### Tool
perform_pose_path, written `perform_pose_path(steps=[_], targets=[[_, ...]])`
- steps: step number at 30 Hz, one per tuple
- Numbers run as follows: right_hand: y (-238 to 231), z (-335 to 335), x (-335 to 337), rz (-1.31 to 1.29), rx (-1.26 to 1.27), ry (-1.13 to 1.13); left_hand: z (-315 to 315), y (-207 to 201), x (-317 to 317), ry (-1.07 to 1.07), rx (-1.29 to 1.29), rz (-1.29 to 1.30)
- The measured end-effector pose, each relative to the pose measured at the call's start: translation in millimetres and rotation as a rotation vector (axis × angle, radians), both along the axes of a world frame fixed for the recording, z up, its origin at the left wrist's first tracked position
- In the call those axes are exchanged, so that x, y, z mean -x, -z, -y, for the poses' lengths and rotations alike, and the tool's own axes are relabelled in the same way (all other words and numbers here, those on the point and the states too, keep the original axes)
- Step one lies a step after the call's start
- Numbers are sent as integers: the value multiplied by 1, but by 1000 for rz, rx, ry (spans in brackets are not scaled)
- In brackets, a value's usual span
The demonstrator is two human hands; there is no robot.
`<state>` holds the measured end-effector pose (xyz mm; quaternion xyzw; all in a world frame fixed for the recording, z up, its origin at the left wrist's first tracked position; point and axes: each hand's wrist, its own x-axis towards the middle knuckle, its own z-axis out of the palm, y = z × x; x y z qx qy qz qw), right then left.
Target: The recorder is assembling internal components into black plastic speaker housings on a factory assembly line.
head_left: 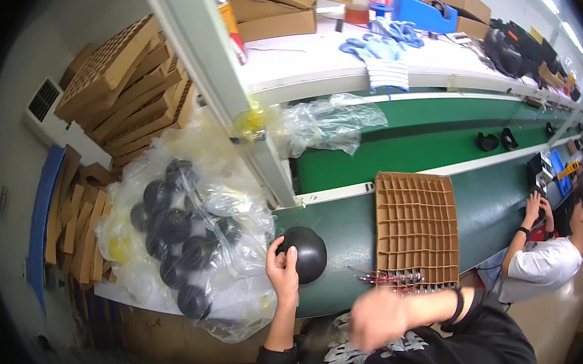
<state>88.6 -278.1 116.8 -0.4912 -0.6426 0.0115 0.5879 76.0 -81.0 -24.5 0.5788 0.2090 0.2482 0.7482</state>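
Observation:
My left hand grips a smooth black ball-shaped shell by its left side, at the front of the green work surface; its underside is hidden. Blurred by motion, my right hand is in front of my chest, near the table's front edge. Its fingers are smeared, and I cannot make out anything in them. Just beyond it, several small metal parts with red wires lie at the near end of a brown cardboard divider grid. To the left, a clear plastic bag holds several similar black round shells.
A white post rises between the bag and the green conveyor belt, which carries black parts. Cardboard trays are stacked at left. Blue gloves and a tape dispenser sit on the shelf. A co-worker works at right.

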Motion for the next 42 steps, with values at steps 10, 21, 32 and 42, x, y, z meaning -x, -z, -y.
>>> perform_pose_path(steps=[10,21,32,42], targets=[[-46,-137,-185,-153,103,905,-15,-56,59,17,-10,231],[-9,-155,-170,-354,217,474,-17,-65,88,29,-919,278],[-11,5,-42,258,647,-67,14,-83,53,712,390,-61],[96,143,-28,-1571,-284,376,85,-40,-1,861,802,246]])
